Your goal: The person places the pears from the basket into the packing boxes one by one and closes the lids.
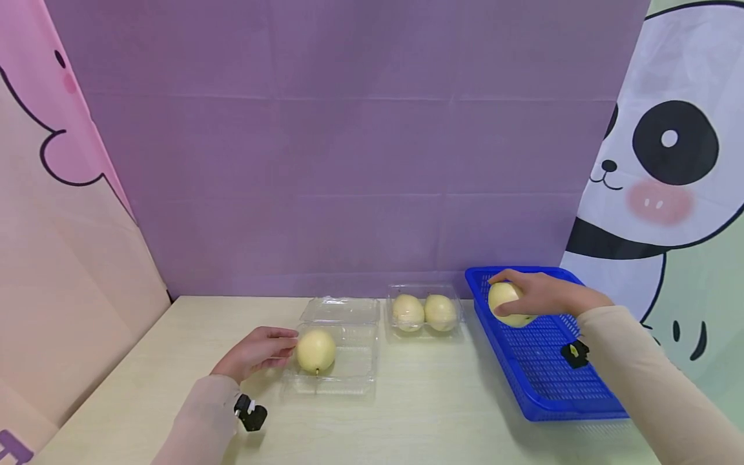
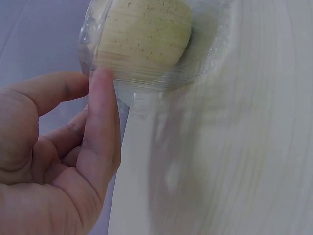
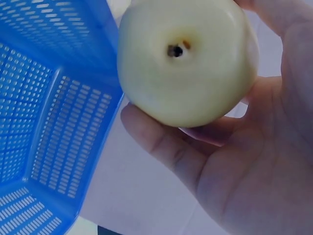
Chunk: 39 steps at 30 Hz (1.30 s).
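My right hand grips a pale yellow pear above the blue basket. In the right wrist view thumb and fingers curl round that pear, and its dark-centred hollow faces the camera. On the table lies a clear plastic clamshell box, its lid folded back. One pear sits in the left part of it, stem toward me. My left hand is at the box's left side; the left wrist view shows thumb and finger pinching the plastic edge beside the speckled pear.
Behind the open box, to its right, stands a second clear box holding two pears. The perforated basket is at the table's right side. A purple cloth hangs along the back edge, with a panda-print cloth on the right.
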Available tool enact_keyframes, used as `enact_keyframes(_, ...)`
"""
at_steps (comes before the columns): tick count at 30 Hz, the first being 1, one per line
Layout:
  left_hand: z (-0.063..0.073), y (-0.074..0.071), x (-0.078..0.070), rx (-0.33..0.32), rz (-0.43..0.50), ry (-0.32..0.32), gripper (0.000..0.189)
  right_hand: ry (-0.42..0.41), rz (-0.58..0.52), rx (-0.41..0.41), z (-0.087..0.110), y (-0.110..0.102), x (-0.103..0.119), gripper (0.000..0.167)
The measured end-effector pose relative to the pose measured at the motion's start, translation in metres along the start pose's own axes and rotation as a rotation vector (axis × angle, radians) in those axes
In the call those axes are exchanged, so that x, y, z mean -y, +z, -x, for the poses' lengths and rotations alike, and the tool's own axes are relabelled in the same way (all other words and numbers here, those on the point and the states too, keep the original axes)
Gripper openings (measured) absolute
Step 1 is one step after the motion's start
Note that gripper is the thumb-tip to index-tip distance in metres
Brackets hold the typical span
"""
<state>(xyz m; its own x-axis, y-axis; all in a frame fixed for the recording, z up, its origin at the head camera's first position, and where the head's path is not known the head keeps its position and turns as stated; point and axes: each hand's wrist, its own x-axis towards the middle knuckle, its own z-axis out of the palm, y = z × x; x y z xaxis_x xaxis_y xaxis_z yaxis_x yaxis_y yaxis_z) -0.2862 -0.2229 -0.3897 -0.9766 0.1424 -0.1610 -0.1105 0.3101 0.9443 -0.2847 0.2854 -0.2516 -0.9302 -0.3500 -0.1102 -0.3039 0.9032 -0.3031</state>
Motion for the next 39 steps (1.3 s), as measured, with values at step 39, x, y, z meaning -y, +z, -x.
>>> enact_keyframes(39, 0.000, -0.001, 0.000, 0.013, 0.008, 0.004, 0.046, -0.171, -0.060, 0.034, -0.036, 0.029, 0.060, 0.064)
